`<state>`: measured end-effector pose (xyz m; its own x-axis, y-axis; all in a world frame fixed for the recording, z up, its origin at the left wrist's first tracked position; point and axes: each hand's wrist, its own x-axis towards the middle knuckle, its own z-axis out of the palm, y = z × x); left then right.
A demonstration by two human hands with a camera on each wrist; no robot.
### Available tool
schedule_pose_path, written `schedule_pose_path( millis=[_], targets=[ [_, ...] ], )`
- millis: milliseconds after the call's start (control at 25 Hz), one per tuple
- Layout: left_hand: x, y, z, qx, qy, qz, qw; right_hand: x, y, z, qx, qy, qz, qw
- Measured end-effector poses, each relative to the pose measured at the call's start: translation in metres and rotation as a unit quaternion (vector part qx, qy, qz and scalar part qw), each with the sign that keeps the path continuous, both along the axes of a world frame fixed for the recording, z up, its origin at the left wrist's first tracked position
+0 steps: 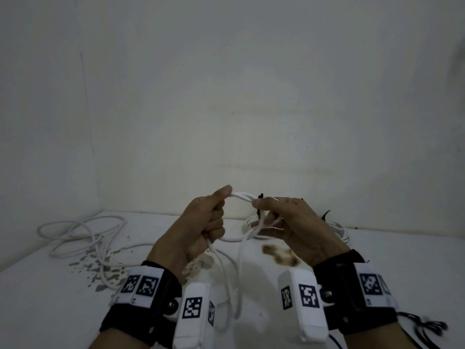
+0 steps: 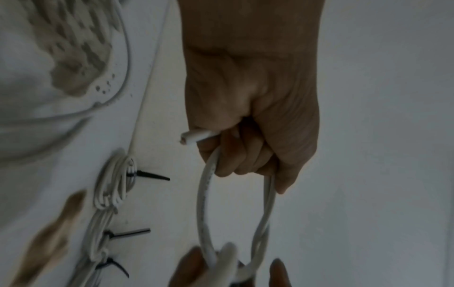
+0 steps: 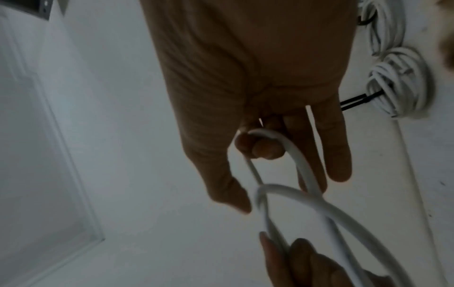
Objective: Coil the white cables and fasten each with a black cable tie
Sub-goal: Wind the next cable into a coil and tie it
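Both hands are raised above the white table (image 1: 390,268) with a loop of white cable (image 1: 242,196) stretched between them. My left hand (image 1: 216,212) grips the loop in a fist. In the left wrist view the cut cable end (image 2: 194,136) sticks out of the left hand (image 2: 240,155). My right hand (image 1: 266,210) pinches the other side under the thumb. In the right wrist view the cable (image 3: 290,153) hooks over a curled finger of the right hand (image 3: 260,149), the other fingers straight. Slack cable (image 1: 239,273) hangs to the table. Short black tie tails (image 1: 260,196) show by the right thumb; whether they are held is unclear.
A loose white cable (image 1: 83,238) lies tangled at the table's back left over flaked paint. Several tied coils (image 2: 115,182) with black tie tails lie at the back right (image 1: 339,230), also seen as coils (image 3: 398,83). A brown stain (image 1: 279,253) marks the middle. Walls stand close behind and at the left.
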<state>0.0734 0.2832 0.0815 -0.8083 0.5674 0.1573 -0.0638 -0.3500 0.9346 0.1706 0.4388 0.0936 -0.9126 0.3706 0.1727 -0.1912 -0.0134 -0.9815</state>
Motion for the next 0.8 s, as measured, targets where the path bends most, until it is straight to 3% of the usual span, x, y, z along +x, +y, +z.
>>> schedule_pose_path(
  millis=[120, 200, 280, 400, 440, 560, 600, 680, 720, 800],
  targets=[
    [-0.010, -0.007, -0.008, -0.043, 0.040, 0.011, 0.998, 0.002, 0.003, 0.010, -0.108, -0.002, -0.011, 0.994],
    [-0.016, -0.010, -0.010, -0.041, 0.049, 0.009, 0.998, 0.009, 0.005, 0.020, -0.163, -0.008, 0.051, 0.985],
    [-0.022, -0.016, -0.010, -0.023, 0.027, 0.006, 0.999, 0.015, 0.008, 0.025, -0.086, 0.011, 0.091, 0.992],
    [-0.029, -0.024, -0.009, -0.003, 0.003, 0.006, 1.000, 0.017, 0.001, 0.025, 0.042, 0.082, 0.042, 0.995],
    [-0.029, -0.024, -0.008, 0.009, -0.005, 0.005, 1.000, 0.017, -0.006, 0.024, 0.034, 0.104, 0.051, 0.993],
    [-0.027, -0.018, -0.006, 0.028, -0.017, 0.008, 0.999, 0.013, -0.026, 0.019, -0.122, 0.108, 0.173, 0.971],
    [-0.027, -0.016, -0.007, 0.023, -0.020, 0.012, 0.999, 0.008, -0.027, 0.015, -0.084, 0.095, 0.148, 0.981],
    [-0.030, -0.018, -0.010, 0.001, -0.013, 0.027, 1.000, 0.002, -0.021, 0.007, 0.131, 0.090, -0.007, 0.987],
    [-0.034, -0.022, -0.011, -0.008, -0.005, 0.041, 0.999, 0.002, -0.015, 0.007, 0.243, 0.089, -0.090, 0.962],
    [-0.043, -0.033, -0.012, -0.020, 0.013, 0.062, 0.998, 0.005, 0.002, 0.009, 0.432, 0.067, -0.222, 0.872]
  ],
)
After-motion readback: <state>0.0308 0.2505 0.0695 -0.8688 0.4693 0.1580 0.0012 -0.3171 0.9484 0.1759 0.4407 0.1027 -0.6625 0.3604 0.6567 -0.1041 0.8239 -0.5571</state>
